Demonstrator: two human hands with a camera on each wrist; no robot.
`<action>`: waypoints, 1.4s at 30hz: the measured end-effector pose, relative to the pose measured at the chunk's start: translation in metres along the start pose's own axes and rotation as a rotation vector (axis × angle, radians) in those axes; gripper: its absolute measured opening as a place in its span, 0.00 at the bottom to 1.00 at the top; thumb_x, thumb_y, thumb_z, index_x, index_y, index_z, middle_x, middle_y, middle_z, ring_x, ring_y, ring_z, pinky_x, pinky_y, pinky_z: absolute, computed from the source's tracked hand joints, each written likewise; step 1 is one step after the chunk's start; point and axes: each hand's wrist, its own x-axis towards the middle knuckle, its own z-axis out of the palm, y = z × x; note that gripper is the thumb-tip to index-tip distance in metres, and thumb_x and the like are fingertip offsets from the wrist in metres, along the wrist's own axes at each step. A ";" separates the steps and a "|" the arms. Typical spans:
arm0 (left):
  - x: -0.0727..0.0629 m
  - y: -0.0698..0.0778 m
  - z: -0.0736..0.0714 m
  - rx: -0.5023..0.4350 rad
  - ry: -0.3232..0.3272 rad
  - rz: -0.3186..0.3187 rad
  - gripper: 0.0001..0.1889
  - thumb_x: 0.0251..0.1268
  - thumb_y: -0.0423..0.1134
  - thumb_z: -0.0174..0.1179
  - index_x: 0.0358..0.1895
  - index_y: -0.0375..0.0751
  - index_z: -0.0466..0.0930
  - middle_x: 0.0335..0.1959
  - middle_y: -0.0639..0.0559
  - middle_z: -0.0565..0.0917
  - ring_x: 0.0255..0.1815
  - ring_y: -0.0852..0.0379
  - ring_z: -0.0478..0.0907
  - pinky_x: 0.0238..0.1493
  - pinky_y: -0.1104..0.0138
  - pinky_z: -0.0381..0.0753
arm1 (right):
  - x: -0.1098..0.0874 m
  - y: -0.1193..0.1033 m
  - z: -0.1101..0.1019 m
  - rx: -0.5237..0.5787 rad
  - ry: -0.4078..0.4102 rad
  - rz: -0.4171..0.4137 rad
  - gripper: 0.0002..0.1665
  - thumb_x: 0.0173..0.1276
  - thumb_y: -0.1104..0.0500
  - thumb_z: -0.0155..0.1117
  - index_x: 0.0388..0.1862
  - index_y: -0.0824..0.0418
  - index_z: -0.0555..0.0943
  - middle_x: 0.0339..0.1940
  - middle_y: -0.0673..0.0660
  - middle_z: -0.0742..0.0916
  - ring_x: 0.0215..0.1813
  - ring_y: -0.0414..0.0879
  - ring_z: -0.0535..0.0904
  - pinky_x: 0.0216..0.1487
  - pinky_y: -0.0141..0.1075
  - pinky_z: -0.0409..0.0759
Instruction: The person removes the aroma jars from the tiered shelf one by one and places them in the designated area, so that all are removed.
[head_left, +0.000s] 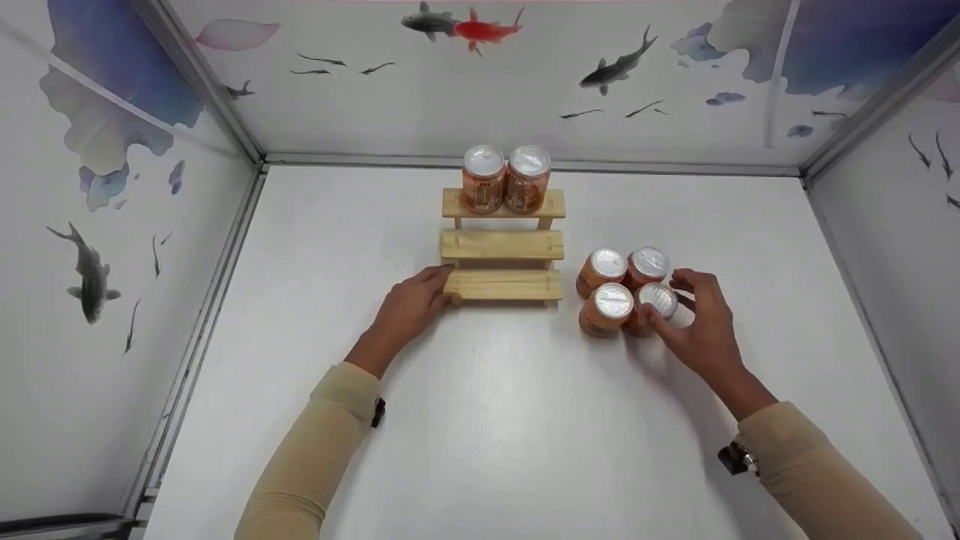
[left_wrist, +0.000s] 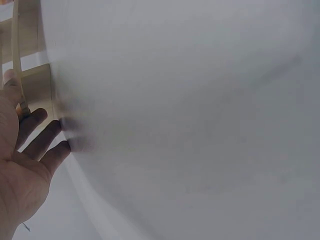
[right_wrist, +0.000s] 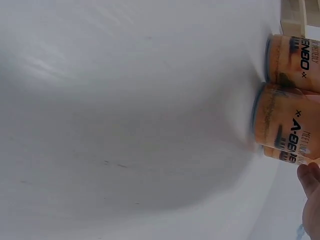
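Observation:
A three-tier wooden stand (head_left: 502, 244) stands on the white table. At the left end of its lowest step, my left hand (head_left: 412, 306) grips the board between thumb and fingers; the left wrist view shows its fingertips beside the stand's side panel (left_wrist: 39, 90). Right of the stand, several orange cans with silver lids are grouped upright. My right hand (head_left: 705, 322) holds the front right can (head_left: 657, 300), thumb at the near side and fingers at the far side. In the right wrist view, fingertips (right_wrist: 308, 175) are beside a labelled can (right_wrist: 280, 122).
Two more cans, a left one (head_left: 484, 180) and a right one (head_left: 528, 180), stand side by side on the top step. White panels with painted fish (head_left: 487, 30) enclose the table (head_left: 480, 435) at the back and sides.

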 end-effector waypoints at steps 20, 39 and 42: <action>0.001 0.000 0.001 0.012 0.007 0.003 0.34 0.87 0.60 0.55 0.85 0.47 0.70 0.80 0.45 0.79 0.76 0.39 0.81 0.73 0.46 0.83 | 0.045 -0.031 0.001 -0.079 -0.005 -0.122 0.37 0.69 0.62 0.82 0.74 0.69 0.78 0.66 0.71 0.81 0.70 0.63 0.83 0.69 0.11 0.68; 0.000 -0.001 0.000 0.012 0.044 0.054 0.33 0.86 0.59 0.55 0.84 0.45 0.72 0.77 0.44 0.81 0.72 0.39 0.84 0.70 0.46 0.85 | 0.091 -0.065 0.029 -0.033 -0.002 -0.188 0.37 0.73 0.57 0.80 0.76 0.67 0.78 0.67 0.68 0.83 0.69 0.60 0.84 0.71 0.54 0.86; 0.000 0.000 0.000 0.006 0.041 0.043 0.32 0.87 0.57 0.55 0.84 0.45 0.72 0.78 0.45 0.81 0.72 0.39 0.84 0.71 0.46 0.85 | 0.098 -0.070 0.034 -0.027 -0.008 -0.198 0.37 0.74 0.56 0.80 0.76 0.67 0.77 0.67 0.68 0.83 0.69 0.60 0.84 0.71 0.54 0.86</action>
